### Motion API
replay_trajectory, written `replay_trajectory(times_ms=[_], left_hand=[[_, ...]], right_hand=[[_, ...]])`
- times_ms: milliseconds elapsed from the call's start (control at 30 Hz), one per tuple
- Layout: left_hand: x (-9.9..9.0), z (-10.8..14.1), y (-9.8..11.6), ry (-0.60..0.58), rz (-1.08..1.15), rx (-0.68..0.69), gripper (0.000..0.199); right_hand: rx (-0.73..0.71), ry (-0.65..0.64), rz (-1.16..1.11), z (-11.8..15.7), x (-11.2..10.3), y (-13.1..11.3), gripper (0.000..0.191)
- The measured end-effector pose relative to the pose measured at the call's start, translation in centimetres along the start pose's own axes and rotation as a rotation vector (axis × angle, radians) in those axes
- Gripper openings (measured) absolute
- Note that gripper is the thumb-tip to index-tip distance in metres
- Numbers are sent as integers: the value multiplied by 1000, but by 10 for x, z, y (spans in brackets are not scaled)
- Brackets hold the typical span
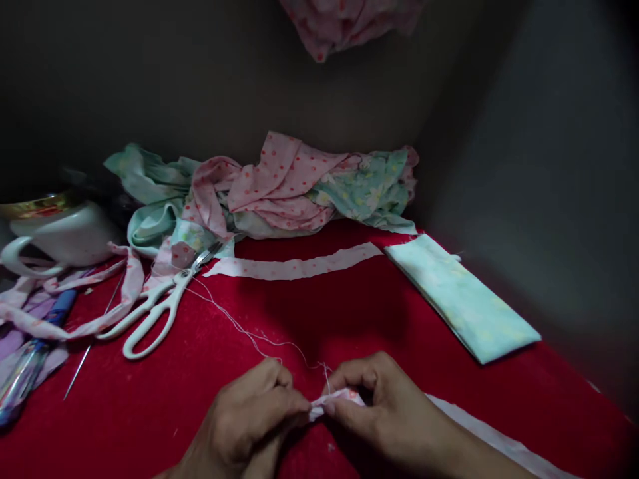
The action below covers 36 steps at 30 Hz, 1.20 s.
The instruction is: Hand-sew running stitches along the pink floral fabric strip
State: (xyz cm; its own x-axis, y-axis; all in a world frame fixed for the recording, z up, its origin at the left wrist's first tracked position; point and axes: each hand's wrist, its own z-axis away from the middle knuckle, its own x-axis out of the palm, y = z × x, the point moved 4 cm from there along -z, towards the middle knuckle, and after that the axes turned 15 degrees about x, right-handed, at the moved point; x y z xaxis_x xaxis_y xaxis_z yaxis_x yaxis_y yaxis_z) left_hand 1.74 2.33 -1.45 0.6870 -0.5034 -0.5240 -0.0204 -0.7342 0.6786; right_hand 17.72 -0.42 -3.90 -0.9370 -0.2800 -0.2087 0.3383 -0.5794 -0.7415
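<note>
Between my two hands is a narrow pink-and-white fabric strip (344, 396), bunched or folded where the fingertips meet. My left hand (254, 409) is closed and pinches its left end. A little to the right, my right hand (382, 399) pinches the same strip between thumb and forefinger. White thread (259, 338) rises from the strip by my right forefinger and trails back over the red cloth toward the scissors. No needle can be made out in the fingers. A pale length of fabric (489, 429) runs out from under my right forearm.
White-handled scissors (162, 309) lie to the left beside a thin metal rod (82, 366), pens (30, 366) and a white mug (64, 236). Crumpled pink and green fabric (284, 186) lines the back. A dotted strip (299, 266) and folded green cloth (459, 293) lie on the red surface (200, 406).
</note>
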Motion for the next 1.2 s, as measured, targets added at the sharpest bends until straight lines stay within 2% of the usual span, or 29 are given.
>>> replay_trajectory(times_ms=[67, 167, 300, 467, 867, 1067, 1200], left_hand=[[1, 1, 0, 14, -34, 60, 22], [3, 2, -1, 2, -45, 75, 20], [2, 1, 0, 19, -62, 40, 23], [2, -1, -1, -41, -30, -57, 30], [1, 0, -1, -55, -25, -63, 31], [1, -2, -3, -39, 2, -62, 29], [2, 0, -6, -48, 19, -86, 28]], right_hand=[[15, 3, -4, -1, 0, 1, 15], [39, 8, -26, -1, 0, 1, 13], [20, 2, -56, -1, 1, 0, 16], [36, -4, -44, 0, 1, -2, 20], [13, 19, -10, 0, 0, -5, 19], [51, -16, -64, 0, 1, -5, 23], [74, -23, -79, 0, 1, -4, 18]])
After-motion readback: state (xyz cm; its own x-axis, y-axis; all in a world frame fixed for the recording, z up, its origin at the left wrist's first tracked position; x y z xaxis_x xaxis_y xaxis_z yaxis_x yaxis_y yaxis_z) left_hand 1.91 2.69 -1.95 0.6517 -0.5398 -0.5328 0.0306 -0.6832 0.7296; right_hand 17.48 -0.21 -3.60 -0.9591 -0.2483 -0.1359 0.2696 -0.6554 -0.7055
